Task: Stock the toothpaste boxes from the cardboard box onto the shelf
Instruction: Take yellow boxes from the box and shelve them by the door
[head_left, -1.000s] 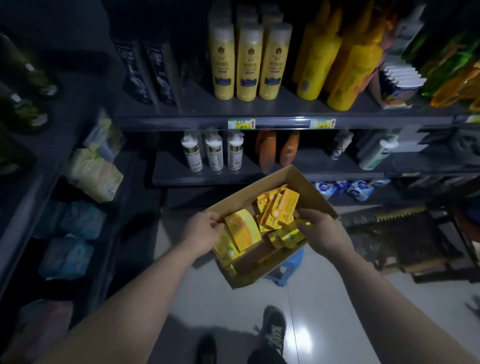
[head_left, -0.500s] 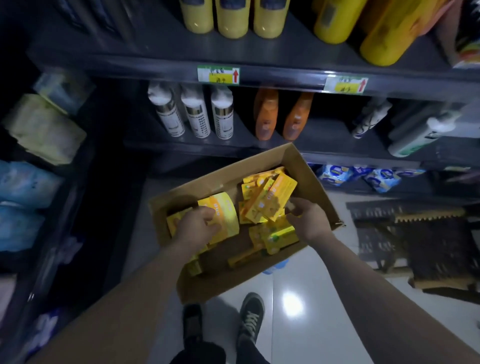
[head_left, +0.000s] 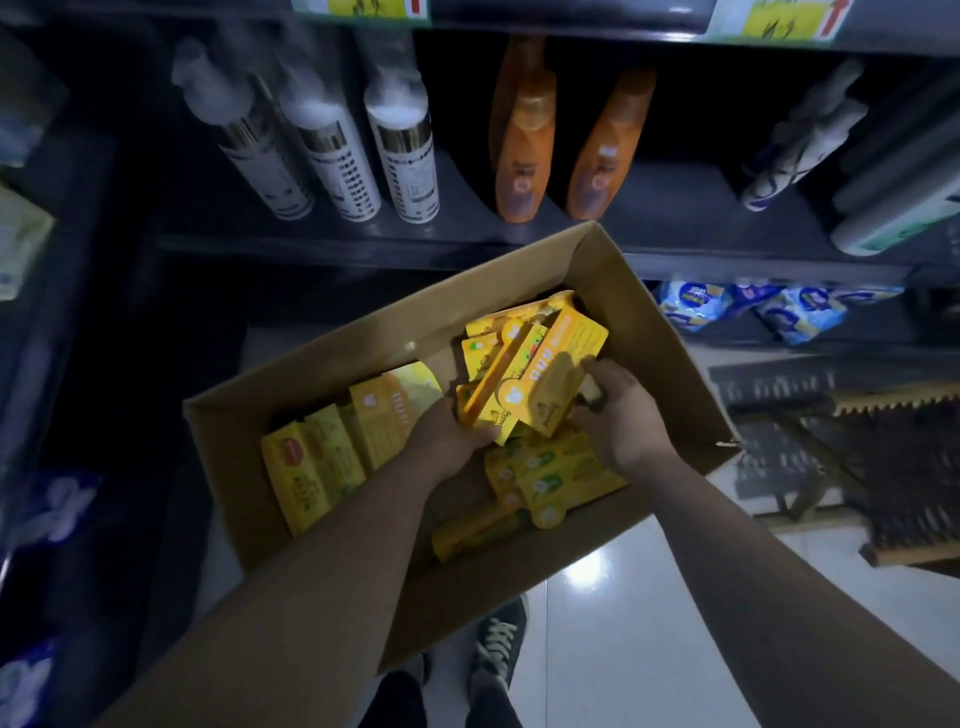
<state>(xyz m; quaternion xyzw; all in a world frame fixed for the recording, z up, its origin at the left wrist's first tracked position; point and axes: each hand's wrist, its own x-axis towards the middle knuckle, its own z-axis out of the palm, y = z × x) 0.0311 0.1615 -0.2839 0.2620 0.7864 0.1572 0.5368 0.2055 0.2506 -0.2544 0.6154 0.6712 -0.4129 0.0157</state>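
Note:
An open cardboard box (head_left: 358, 338) sits below me, with several yellow toothpaste boxes lying loose in it (head_left: 311, 462). Both my hands are inside it. My left hand (head_left: 447, 441) grips the near end of a tilted bundle of yellow-orange toothpaste boxes (head_left: 535, 374) in the box's middle. My right hand (head_left: 623, 415) curls round the right side of the same bundle. More yellow boxes (head_left: 550, 478) lie under my right wrist. The dark shelf (head_left: 675, 218) stands just behind the box.
On the shelf stand three white spray cans (head_left: 343, 156), two orange bottles (head_left: 524, 150) and white tubes (head_left: 800, 145). Blue packets (head_left: 748, 306) lie on the lower shelf. Brushes (head_left: 857, 441) lie on the glossy floor at right. My shoes (head_left: 498, 644) show below the box.
My view has dropped and closed in on the box. My left hand left the pale yellow box at left and moved to the middle bundle; my right hand came up onto that bundle.

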